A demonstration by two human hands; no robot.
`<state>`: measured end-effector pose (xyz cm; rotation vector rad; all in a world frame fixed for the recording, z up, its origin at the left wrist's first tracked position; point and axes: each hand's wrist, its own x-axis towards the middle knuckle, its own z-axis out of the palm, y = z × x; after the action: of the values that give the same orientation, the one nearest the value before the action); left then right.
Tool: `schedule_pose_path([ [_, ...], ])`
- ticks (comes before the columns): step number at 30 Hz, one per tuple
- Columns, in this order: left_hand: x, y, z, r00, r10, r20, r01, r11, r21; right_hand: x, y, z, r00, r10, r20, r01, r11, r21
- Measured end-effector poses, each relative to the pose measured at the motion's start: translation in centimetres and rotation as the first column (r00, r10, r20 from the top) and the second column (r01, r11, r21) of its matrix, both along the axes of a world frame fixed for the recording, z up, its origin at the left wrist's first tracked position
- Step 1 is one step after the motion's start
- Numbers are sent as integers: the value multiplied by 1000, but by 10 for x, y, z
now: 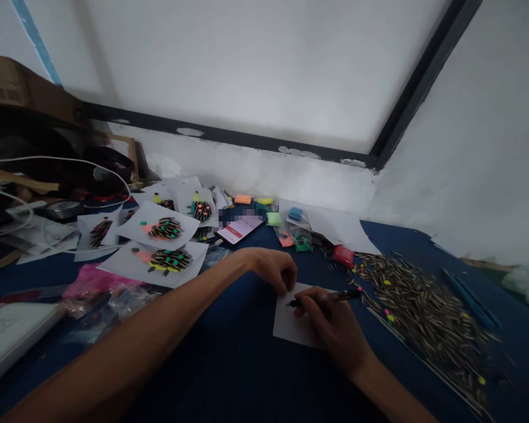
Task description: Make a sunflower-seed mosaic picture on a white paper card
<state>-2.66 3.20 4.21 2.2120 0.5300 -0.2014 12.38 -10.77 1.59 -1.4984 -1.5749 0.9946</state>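
My right hand [330,323] is closed round a black pen [337,296], held at a slant with its tip at the left part of a small white sheet of paper [286,326]. The heel of this hand covers the sheet's right side. At the sheet's top left corner my left hand [274,269] is curled, its fingertips pressed down on the paper's edge. Any mark under the pen tip is too small to make out. Right of the hands spreads a large heap of striped sunflower seeds [423,317] with a few coloured bits among them.
Papers bearing seed-and-clay hedgehogs [170,261] lie at the left. Behind my hands are a phone [240,228], a red clay packet [344,256] and other coloured clay packets. A white box [17,335] sits at the left edge, blue tweezers [471,296] at the right.
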Motion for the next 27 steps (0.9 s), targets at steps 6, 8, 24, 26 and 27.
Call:
schedule_pose_path([
  [6,1,0,0,1000,-9,-5,9,1000,6,-1,-1,2,1000,9,21,-9,1000,-13],
  [8,1,-1,1,1000,-4,-8,4,1000,17,0,-1,1,1000,8,23,-8,1000,-3],
  [24,0,-2,1,1000,-4,1,4,1000,16,-1,1,4,1000,16,15,-15,1000,-18],
  [26,0,-2,1,1000,0,2,0,1000,14,-1,2,6,999,12,42,-12,1000,-19],
  [27,0,-2,1,1000,1,1,-1,1000,12,-1,2,6,999,9,53,-8,1000,-23],
])
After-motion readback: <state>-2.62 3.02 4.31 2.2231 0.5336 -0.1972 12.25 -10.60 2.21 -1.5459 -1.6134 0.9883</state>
